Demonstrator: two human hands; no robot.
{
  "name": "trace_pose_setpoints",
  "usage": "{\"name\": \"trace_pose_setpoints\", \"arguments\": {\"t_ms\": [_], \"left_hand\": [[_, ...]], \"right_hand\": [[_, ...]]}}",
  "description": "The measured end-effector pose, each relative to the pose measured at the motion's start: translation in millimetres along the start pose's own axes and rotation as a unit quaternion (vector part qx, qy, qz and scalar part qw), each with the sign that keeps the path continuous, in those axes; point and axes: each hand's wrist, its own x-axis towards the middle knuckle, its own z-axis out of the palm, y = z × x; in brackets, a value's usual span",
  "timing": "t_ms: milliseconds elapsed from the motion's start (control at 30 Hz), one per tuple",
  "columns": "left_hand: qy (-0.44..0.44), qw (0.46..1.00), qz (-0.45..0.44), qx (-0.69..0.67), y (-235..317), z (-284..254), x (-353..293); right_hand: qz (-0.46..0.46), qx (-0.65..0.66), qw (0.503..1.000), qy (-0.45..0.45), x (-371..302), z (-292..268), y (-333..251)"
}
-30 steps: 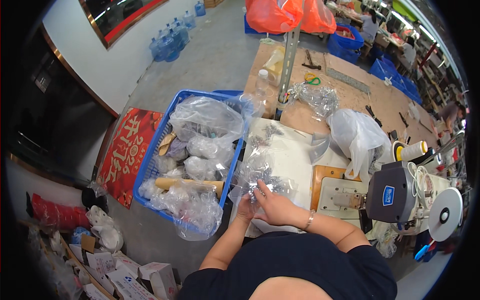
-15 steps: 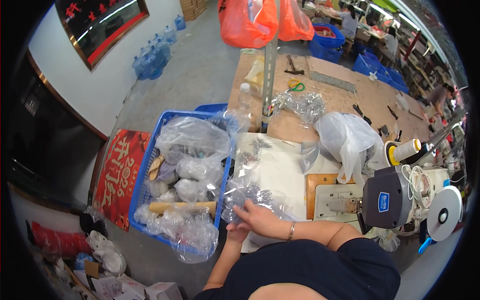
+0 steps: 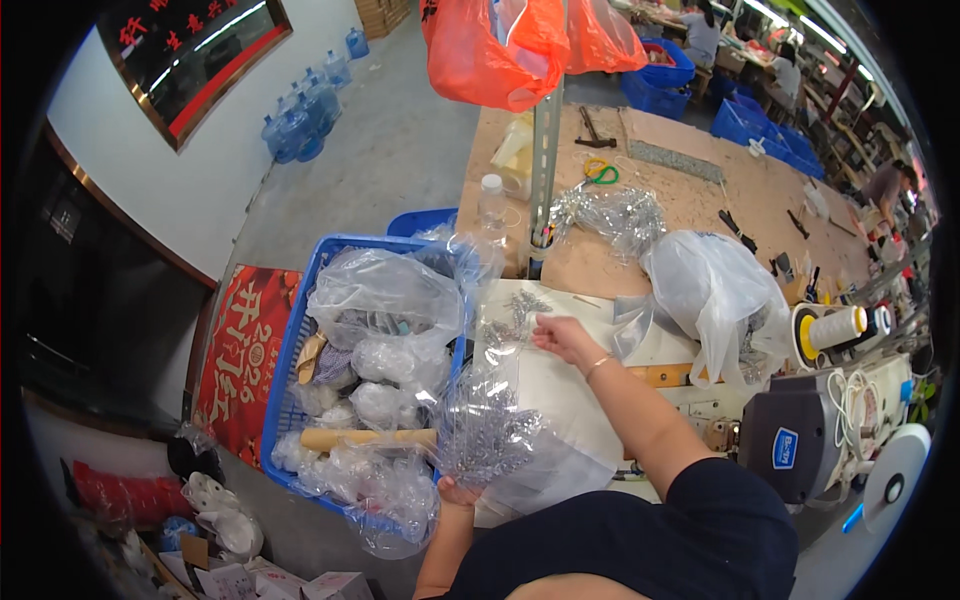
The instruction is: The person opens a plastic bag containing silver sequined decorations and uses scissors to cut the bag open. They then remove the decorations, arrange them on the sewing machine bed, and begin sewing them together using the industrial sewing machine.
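My left hand (image 3: 458, 492) grips the near end of a crumpled clear plastic bag (image 3: 490, 425) holding several small dark parts, just beside the blue basket (image 3: 290, 350). My right hand (image 3: 562, 338) reaches forward across the white sheet (image 3: 560, 400) on the table and pinches the far part of the same clear plastic near a small pile of dark parts (image 3: 515, 305). The basket at my left is full of clear bags with bundled items, and a wooden stick (image 3: 365, 438) lies across them.
A metal post (image 3: 543, 170) rises from the wooden bench (image 3: 690, 190), with orange bags (image 3: 500, 45) hanging above. A big white plastic bag (image 3: 715, 300), a thread cone (image 3: 832, 328) and a sewing machine (image 3: 810, 445) stand at my right. Water jugs (image 3: 300, 120) and a red mat (image 3: 240, 350) are on the floor.
My right hand has stretched forward from near my body to the far side of the white sheet. The clear bag is pulled out longer between both hands. My view has tilted up.
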Motion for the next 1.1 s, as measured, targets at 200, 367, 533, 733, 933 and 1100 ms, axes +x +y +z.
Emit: {"name": "trace_pose_setpoints", "arguments": {"t_ms": [200,367,533,733,933,1100], "left_hand": [[-0.027,0.994,-0.038,-0.102,-2,-39,-27],[-0.032,0.996,-0.041,-0.071,-5,-13,-16],[-0.017,0.993,-0.100,-0.061,-5,-4,-1],[0.002,0.994,-0.105,-0.002,-10,-32,-7],[0.008,0.992,-0.119,-0.028,-12,-46,-9],[0.026,0.990,-0.142,-0.005,-9,-20,4]], "right_hand": [[-0.048,-0.068,0.976,0.201,62,39,25],[-0.023,0.008,0.988,0.155,98,36,35],[-0.090,-0.147,0.970,0.172,77,53,28],[0.003,-0.077,0.984,0.163,88,74,30],[-0.140,-0.175,0.964,0.142,88,19,18],[-0.194,-0.105,0.974,-0.061,-69,10,-58]]}}
